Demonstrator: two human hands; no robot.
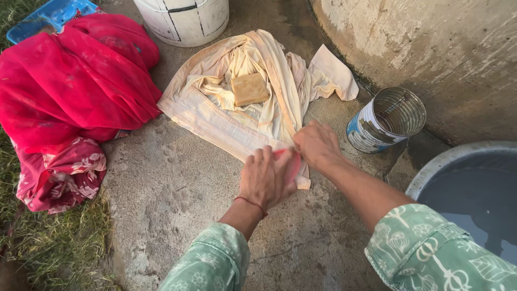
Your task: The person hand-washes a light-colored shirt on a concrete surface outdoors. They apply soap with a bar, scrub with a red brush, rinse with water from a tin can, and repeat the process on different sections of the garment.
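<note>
Now the left hand (pixel 267 177) presses a red brush (pixel 287 161), fingers closed over it, on the near hem of the cream cloth (pixel 215 116) spread on the concrete. The right hand (pixel 319 144) pinches the hem beside it. Scrubbing seems underway; the next stroke needs the cloth kept taut. A soap bar (pixel 250 89) lies on the cloth.

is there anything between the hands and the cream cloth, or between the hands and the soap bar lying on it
Nothing between the hands and the cloth: the left hand presses a red brush onto its near edge, and the right hand rests on the edge beside it. The soap lies farther up the cloth, with only folds between.
</note>
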